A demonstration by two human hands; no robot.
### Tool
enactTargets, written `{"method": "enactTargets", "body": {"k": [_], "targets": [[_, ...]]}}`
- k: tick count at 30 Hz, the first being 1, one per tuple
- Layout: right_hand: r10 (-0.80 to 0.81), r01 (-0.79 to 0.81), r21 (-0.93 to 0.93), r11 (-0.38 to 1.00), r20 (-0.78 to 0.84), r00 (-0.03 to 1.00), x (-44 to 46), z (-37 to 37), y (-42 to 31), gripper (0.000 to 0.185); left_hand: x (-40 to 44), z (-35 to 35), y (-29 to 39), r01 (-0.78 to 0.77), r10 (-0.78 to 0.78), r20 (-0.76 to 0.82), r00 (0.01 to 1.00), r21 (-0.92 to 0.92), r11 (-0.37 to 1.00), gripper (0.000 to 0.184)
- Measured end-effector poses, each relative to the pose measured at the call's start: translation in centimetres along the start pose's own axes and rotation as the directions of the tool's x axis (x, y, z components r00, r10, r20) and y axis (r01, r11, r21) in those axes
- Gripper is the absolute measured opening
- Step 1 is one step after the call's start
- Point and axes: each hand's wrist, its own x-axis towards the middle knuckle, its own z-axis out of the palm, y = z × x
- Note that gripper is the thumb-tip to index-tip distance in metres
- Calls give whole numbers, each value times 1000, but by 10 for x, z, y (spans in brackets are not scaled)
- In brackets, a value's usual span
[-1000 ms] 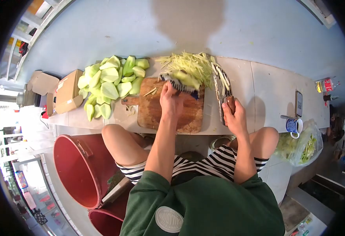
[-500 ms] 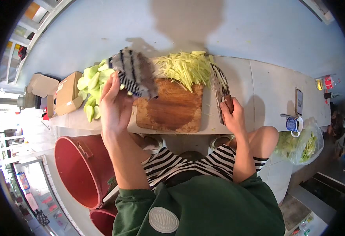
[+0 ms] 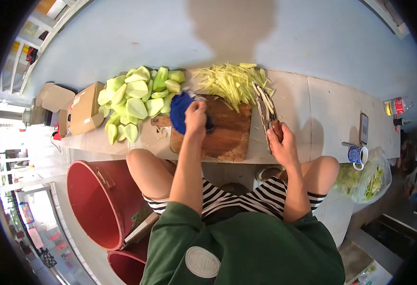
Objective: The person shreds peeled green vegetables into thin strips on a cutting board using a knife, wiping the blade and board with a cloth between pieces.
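A long, pale tiled counter runs along a light wall, where a person in a dark-green top and black-and-white striped shorts works with both hands. A deep, round red plastic tub stands below the counter on the person's left. On the counter sits a rectangular brown wooden cutting board, flanked by a heap of smooth, pale-green peeled slices to the left; a tangled pile of thin yellow-green sticks overlaps the board's far right corner. A soft blue cloth with a greyish edge is over the board's left side, its fabric pinched in the closed fingers of the left hand; whether anything lies beneath it cannot be told. Half a second earlier the same hand held the cloth up by the heap; its return puts that grip back at the cutting surface, across the board from the blade. The right hand, little moved, is wrapped around the wooden handle of a broad, dark-bladed knife just beyond the board's right edge, with a few pale strips along the blade.
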Motion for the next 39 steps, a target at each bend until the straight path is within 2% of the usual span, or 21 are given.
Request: {"method": "enactTargets", "body": {"k": [1, 2, 4, 8, 9, 13, 15, 20, 22, 24, 26, 28, 29, 30, 31, 32, 33, 34, 36, 38, 39], "targets": [[-3, 3, 7, 1000, -7, 1000, 0, 1, 3, 32, 18, 13, -19, 95, -86, -84, 993, 109, 989, 26], [-7, 7, 13, 1000, -13, 1000, 1, 2, 4, 32, 24, 27, -21, 23, -21, -20, 1000, 114, 993, 27], [-17, 17, 11, 1000, -7, 1000, 2, 4, 2, 31, 10, 56, 4, 116, -111, 77, 991, -63, 991, 22], [-27, 27, -25, 999, -11, 1000, 4, 3, 6, 28, 4, 77, 46, 145, -23, 261, 965, -460, 876, 12], [-23, 22, -28, 999, -17, 1000, 3, 2, 7, 28, 29, 75, 27, 39, 95, 243, 965, -495, 868, 12], [0, -2, -88, 996, -27, 1000, 5, 2, 1, 28, -4, 32, 97, 124, 105, 338, 935, -591, 797, 20], [-4, 1, -134, 991, -21, 1000, 5, 4, -9, 28, -11, 14, 110, 41, 306, 385, 871, -677, 735, 29], [-110, 106, -201, 974, -7, 994, 3, 8, -15, 27, -58, -16, 140, 66, 414, 379, 828, -798, 599, 24], [-159, 151, -234, 961, -18, 987, 2, 12, -19, 26, -66, -36, 103, 33, 379, 320, 868, -800, 599, 48], [-212, 197, -266, 944, -30, 977, 2, 15, -19, 27, -82, -52, 62, 36, 179, 205, 962, -749, 662, 43], [-348, 312, -400, 862, -19, 937, 2, 19, -14, 33, -79, -79, -17, 15, -23, -69, 997, -123, 992, 19], [-370, 329, -412, 850, -21, 929, 2, 24, -15, 34, -100, -78, -32, -301, 389, -126, 913, 437, 848, 16], [-380, 343, -420, 840, -5, 925, 3, 26, -16, 34, -114, -70, -29, -335, 396, -49, 917, 444, 831, 26], [-388, 356, -429, 831, 13, 922, 1, 28, -17, 34, -127, -55, -13, -253, 246, 58, 968, 235, 939, 35], [-390, 358, -429, 829, 16, 921, 0, 29, -18, 34, -128, -44, -15, -264, 222, 223, 949, 182, 947, 47], [-420, 397, -438, 807, 48, 906, 2, 32, -19, 36, -141, -25, 20, -75, 86, 360, 929, -43, 996, 52], [-447, 431, -444, 785, 77, 891, 3, 34, -21, 38, -145, -9, 36, 92, -50, 430, 901, -77, 993, 58], [-449, 432, -444, 785, 72, 890, 4, 37, -20, 38, -141, 4, 43, 87, -47, 432, 901, -75, 993, 58], [-482, 473, -441, 763, 101, 870, 8, 39, -19, 41, -129, 27, 55, 284, -62, 646, 761, -245, 927, 59], [-458, 449, -449, 773, 98, 884, 9, 38, -28, 41, -111, 38, 60, 379, -130, 714, 687, -200, 903, 61], [-445, 446, -436, 781, 112, 889, 10, 37, -30, 41, -117, 47, 77, 418, -100, 676, 730, -326, 848, 60]]}}
